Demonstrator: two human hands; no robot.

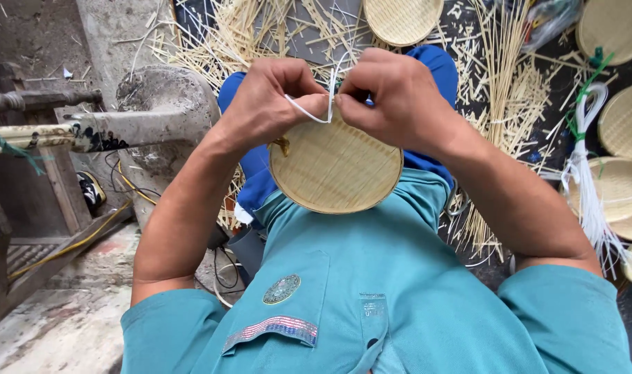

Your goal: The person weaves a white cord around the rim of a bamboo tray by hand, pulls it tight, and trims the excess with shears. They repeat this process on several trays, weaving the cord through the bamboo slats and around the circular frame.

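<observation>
Loose bamboo strips are lying scattered across the floor, with more round woven trays sitting at the right edge and one at the top. A bundle of white strands is lying among them, and a grey machine is standing at the left. A round woven bamboo tray is resting on the person's lap, against blue trousers and a teal shirt. Both hands are meeting at its upper rim. The left hand and right hand are each pinching a thin white strip in a narrow fingertip grip, the strip looping between them. The hands are hiding the tray's far edge, so how the strip joins the rim cannot be made out.
</observation>
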